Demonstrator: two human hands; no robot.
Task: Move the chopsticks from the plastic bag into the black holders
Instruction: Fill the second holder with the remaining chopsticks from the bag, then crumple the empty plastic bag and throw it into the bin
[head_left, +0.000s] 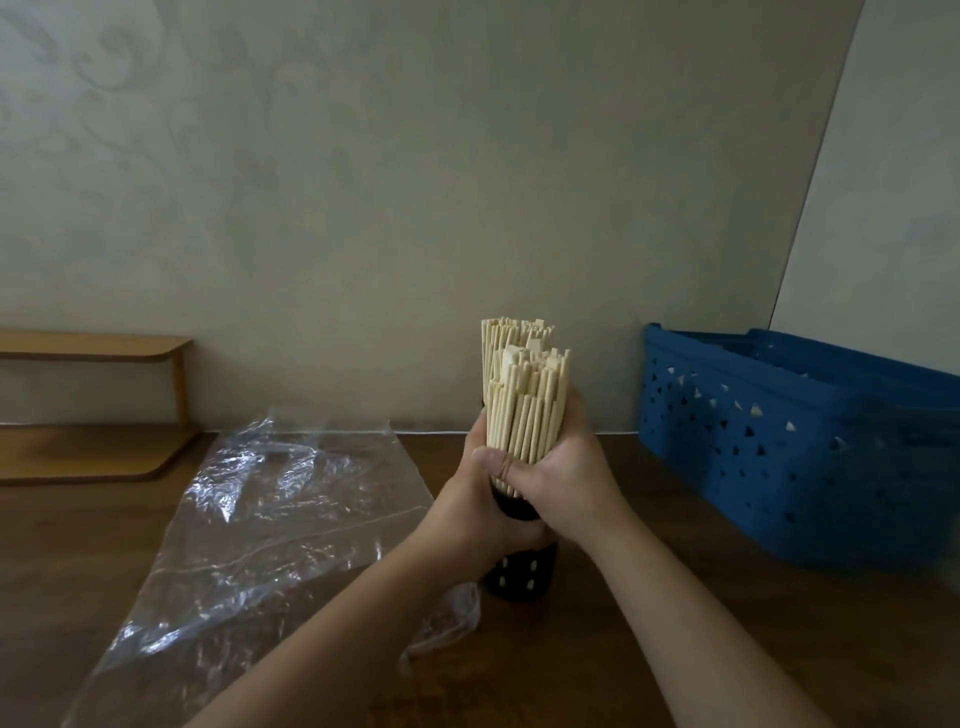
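Below, dark wooden table, beige wall.

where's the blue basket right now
In the head view the blue basket sits on the table at the far right, against the wall, to the right of the chopsticks and the black holder.

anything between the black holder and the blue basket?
Head view: nothing stands between the black holder and the blue basket, only bare brown table.
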